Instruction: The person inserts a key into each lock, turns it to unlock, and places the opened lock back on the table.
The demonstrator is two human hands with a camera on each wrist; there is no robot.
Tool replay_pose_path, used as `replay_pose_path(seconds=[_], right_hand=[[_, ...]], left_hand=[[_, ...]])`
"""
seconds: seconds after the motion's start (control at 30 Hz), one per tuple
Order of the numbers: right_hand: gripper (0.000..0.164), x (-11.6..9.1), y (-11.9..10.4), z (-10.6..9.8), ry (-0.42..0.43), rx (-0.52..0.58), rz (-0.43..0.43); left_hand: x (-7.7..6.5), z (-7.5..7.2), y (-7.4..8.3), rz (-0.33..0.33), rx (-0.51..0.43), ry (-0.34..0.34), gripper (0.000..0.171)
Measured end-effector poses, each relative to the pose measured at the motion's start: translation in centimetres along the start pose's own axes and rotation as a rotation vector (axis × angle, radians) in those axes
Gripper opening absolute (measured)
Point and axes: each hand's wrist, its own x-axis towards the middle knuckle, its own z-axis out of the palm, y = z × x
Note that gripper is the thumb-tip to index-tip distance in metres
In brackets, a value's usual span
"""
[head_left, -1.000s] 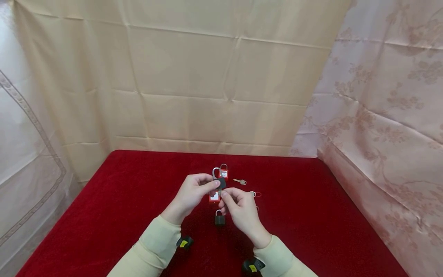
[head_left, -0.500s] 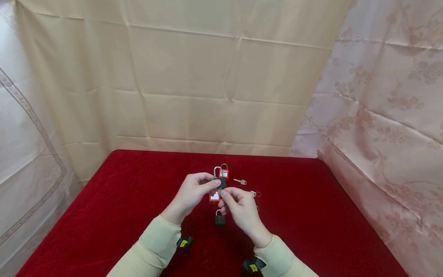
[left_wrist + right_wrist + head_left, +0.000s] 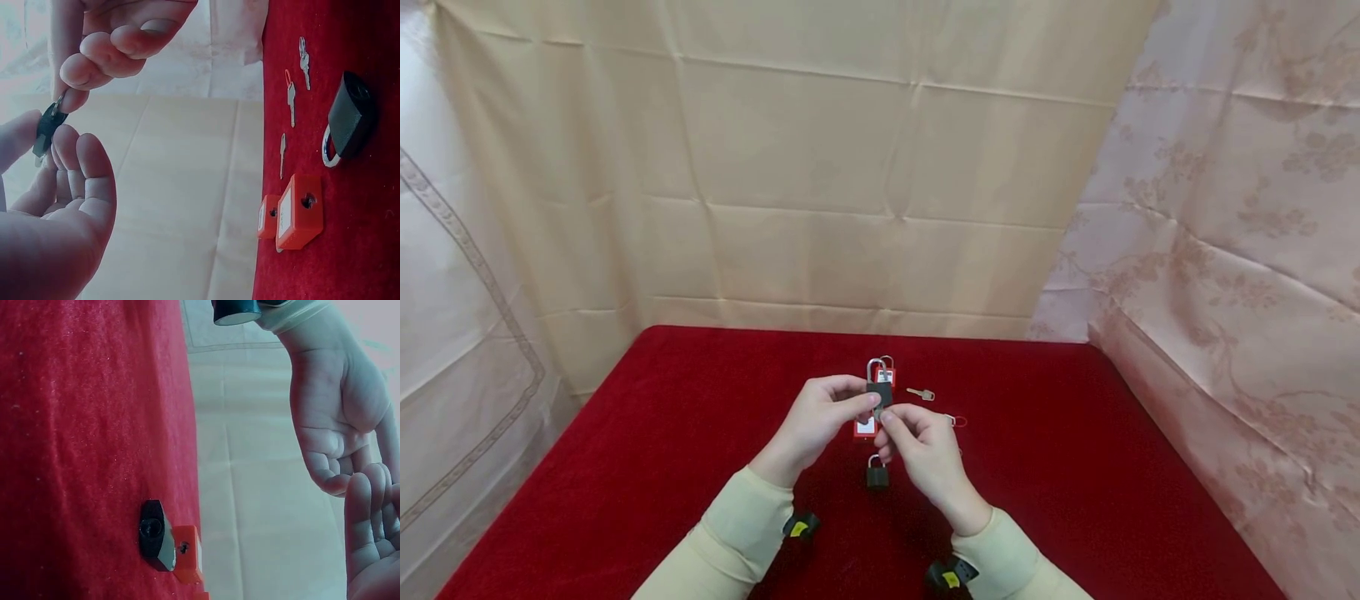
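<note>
My left hand (image 3: 816,417) grips a small black padlock (image 3: 878,393) between thumb and fingers, above the table, with its silver shackle pointing up. My right hand (image 3: 925,450) pinches a key (image 3: 58,103) at the padlock's lower end, its thumb and index finger close against the body. Most of the key is hidden by the fingertips. Below the hands, a second black padlock (image 3: 877,477) stands on the red cloth. Behind the hands are a red padlock with a white label (image 3: 866,427) and another red padlock (image 3: 886,377) farther back.
A loose key (image 3: 921,394) lies on the red-covered table (image 3: 700,433) to the right of the padlocks. Nearby is a key with a red ring (image 3: 291,103), and one more key (image 3: 304,62) lies beyond it. Beige curtains (image 3: 850,167) hang behind the table.
The held padlock has turned slightly and shifted a little to the right, so its shackle stands more upright. Both hands keep their hold almost in place.
</note>
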Motion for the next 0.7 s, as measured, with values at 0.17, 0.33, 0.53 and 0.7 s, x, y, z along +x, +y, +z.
replay_pose_path(seconds=[0.17, 0.33, 0.53, 0.7], right_hand=[[0.014, 0.1, -0.3, -0.3, 0.003, -0.020, 0.020], [0.007, 0.3, -1.0, -0.9, 0.080, -0.114, 0.015], [0.009, 0.1, -3.9, -2.2, 0.146, -0.165, -0.077], [0.016, 0.5, -2.9, -3.8, 0.202, -0.135, -0.133]], left_hand=[[0.0, -0.1, -0.1, 0.012, 0.025, 0.009, 0.022], [0.0, -0.1, -0.2, 0.008, 0.035, 0.038, 0.021], [0.0, -0.3, 0.0, -0.018, 0.025, 0.031, 0.023], [0.0, -0.3, 0.1, -0.031, 0.022, 0.021, 0.023]])
